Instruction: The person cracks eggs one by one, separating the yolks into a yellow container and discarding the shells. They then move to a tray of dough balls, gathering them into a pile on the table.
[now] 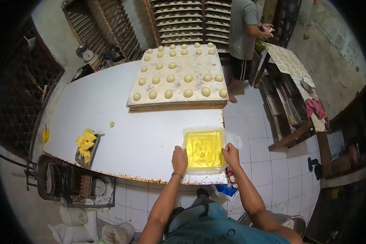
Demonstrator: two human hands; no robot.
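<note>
A clear square plastic container [204, 172] holds a shiny yellow liquid [202, 149] that looks like oil. It is at the front right corner of a white table [134, 140]. My left hand [180, 160] grips its left side, and my right hand [231, 155] grips the right side. Behind it, a floured board [195, 67] on top of a stack of boards carries rows of round dough balls [188, 93]. A small dough piece [112, 124] lies alone on the table. To the left, a dark tray [93, 152] holds chunks of yellow fat [86, 143], perhaps margarine.
Another person [244, 33] stands beyond the table, hands near a side bench [318, 122] bearing flattened dough rounds [285, 61]. Racks of dough trays [180, 23] line the back. A dial scale [87, 55] stands at the far left. A metal basin [296, 224] sits by my right arm.
</note>
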